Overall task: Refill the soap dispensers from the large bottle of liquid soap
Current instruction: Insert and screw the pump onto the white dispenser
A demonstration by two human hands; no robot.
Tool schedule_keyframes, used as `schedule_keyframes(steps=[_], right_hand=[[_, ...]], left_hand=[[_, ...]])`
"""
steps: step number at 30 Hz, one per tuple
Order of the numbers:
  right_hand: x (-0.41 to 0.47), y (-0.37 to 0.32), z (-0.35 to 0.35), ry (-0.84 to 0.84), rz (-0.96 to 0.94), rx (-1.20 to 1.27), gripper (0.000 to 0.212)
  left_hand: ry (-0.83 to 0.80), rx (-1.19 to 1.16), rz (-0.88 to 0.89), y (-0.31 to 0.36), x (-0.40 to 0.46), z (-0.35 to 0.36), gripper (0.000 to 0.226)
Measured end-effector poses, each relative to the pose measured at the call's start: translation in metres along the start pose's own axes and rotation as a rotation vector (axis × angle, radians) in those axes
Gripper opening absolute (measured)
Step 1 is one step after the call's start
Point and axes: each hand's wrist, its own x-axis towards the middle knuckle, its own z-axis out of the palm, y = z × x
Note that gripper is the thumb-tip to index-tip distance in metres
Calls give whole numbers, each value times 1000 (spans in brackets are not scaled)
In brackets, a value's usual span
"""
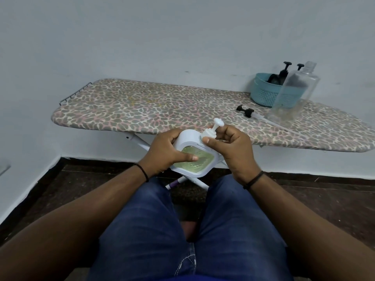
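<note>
We are sitting with our knees [182, 230] in blue jeans nearest the camera, and just above them we are holding a white soap dispenser [193, 154] in the air, short of the ironing board [142, 110] that is serving as our counter. Our left hand [164, 153] is gripping the dispenser's body, fingers curled round its far edge and thumb lying across the greenish window on its face. Our right hand [233, 147] is pinching the white pump [212, 131] at its collar, so both grips are clamped: one on the body, one on the pump. We are judging the dispenser to be light, stiff plastic, smooth and likely slippery if soap has run on it, so the body's rounded edges are the place to hold while the collar is being turned. Farther off, on the board's right end, a loose black pump [245, 110] is lying beside a clear, nearly empty bottle [292, 98], which is standing against a teal basket [267, 92] holding more black pumps. We are reading no brand, label or writing anywhere.
</note>
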Motion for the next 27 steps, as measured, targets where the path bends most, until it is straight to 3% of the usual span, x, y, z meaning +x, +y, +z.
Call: schedule_keyframes(steps=[4, 7, 11, 17, 27], right_hand=[[-2, 2, 2, 12, 3, -70, 27], [-2, 1, 2, -26, 21, -40, 23], [0, -2, 0, -36, 57, -31, 36], [0, -7, 0, -9, 28, -126, 29], [51, -30, 7, -1, -97, -190, 19]], left_hand=[[-4, 20, 7, 0, -1, 0, 75], [8, 1, 6, -2, -1, 1, 76], [30, -98, 4, -4, 0, 0, 76], [15, -223, -23, -9, -2, 6, 71], [128, -292, 40, 2, 38, 8, 65]])
